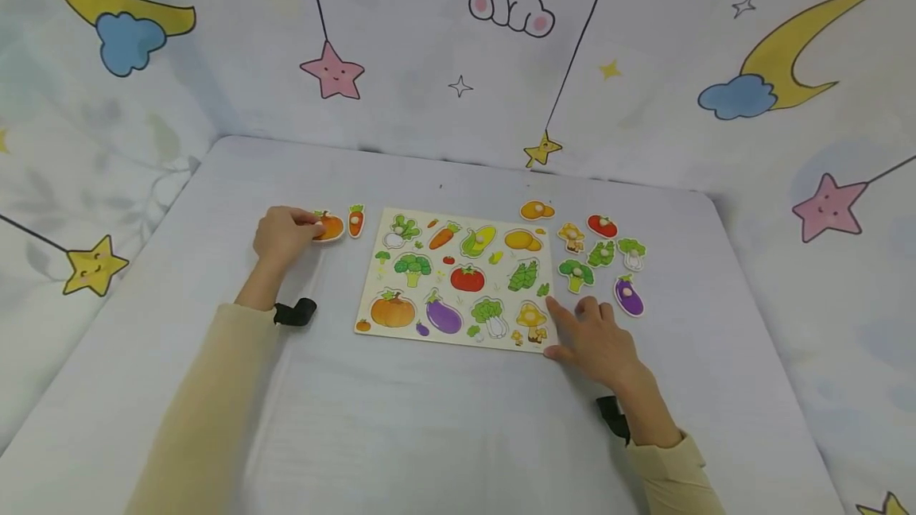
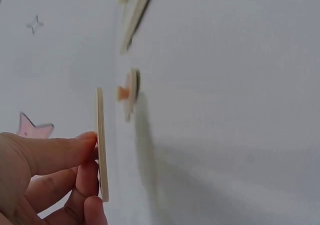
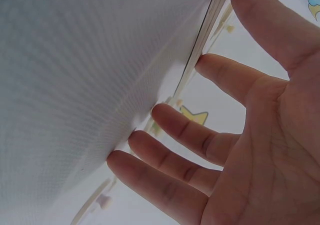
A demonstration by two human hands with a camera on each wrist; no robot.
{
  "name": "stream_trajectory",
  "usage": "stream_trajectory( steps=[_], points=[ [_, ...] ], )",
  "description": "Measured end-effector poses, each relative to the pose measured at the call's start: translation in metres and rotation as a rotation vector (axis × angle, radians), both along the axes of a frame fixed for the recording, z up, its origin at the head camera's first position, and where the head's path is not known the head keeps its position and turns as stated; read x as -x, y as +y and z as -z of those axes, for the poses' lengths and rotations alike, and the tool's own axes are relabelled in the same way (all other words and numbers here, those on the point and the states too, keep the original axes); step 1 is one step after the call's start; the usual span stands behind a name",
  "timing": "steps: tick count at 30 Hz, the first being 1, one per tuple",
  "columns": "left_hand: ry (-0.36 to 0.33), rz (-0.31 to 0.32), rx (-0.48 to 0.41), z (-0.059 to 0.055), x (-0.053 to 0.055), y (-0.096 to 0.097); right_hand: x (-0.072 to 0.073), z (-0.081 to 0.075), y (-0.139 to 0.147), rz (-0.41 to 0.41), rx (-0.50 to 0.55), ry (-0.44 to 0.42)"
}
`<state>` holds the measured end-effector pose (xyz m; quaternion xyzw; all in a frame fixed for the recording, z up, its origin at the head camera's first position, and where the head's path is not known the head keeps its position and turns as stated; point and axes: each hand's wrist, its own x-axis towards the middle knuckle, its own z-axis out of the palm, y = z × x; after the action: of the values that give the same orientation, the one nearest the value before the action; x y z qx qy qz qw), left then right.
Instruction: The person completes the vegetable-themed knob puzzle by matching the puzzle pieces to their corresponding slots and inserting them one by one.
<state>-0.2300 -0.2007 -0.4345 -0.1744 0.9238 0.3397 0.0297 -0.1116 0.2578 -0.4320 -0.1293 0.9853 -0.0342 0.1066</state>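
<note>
Clearly, the pumpkin piece point(image 1: 331, 226) is in the left hand point(image 1: 281, 235), raised off the desk point(image 1: 401, 427) to the left of the puzzle board point(image 1: 438, 275) and just beside the carrot piece point(image 1: 356, 222). Thumb and fingertips pinch it from its printed side, where a knob probably sits hidden in the grip. It looks like thin wood, so it should be light and stiff, hardly fragile, perhaps a little slick on its face; that knob seems the best hold, with the rim as second choice. Edge-on, from the left wrist, it is a flat slab with a pale, plain rim, while the carrot piece beyond has an orange peg point(image 2: 122, 93) standing out. The right hand point(image 1: 597, 340) grasps nothing: its fingers spread, thumb and forefinger touching the board's right edge. That board is a thin, pale rectangle printed with vegetables. Curvy-edged shapes, among them the eggplant piece point(image 1: 629, 296) and tomato piece point(image 1: 602, 225), lie to its right on white, finely woven cloth point(image 3: 75, 85).
</note>
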Motion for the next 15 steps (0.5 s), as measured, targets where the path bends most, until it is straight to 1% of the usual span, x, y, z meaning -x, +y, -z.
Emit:
stream_trajectory(
  steps=[3, 5, 9, 12, 15],
  points=[
    [0.037, 0.083, 0.005, -0.008, -0.022, 0.017, 0.0, 0.0, 0.0, 0.0, -0.003, 0.002],
    [0.056, 0.143, 0.007, -0.011, -0.037, 0.029, 0.0, -0.001, 0.0, 0.001, -0.002, 0.001],
    [0.056, 0.252, -0.012, -0.01, -0.064, 0.054, 0.0, -0.001, 0.0, 0.006, -0.003, -0.002],
    [0.035, 0.321, -0.018, -0.006, -0.079, 0.068, 0.0, -0.001, 0.0, 0.01, 0.0, -0.006],
    [0.029, 0.374, -0.009, -0.001, -0.088, 0.078, 0.0, -0.001, 0.0, 0.007, 0.006, -0.006]
  ],
)
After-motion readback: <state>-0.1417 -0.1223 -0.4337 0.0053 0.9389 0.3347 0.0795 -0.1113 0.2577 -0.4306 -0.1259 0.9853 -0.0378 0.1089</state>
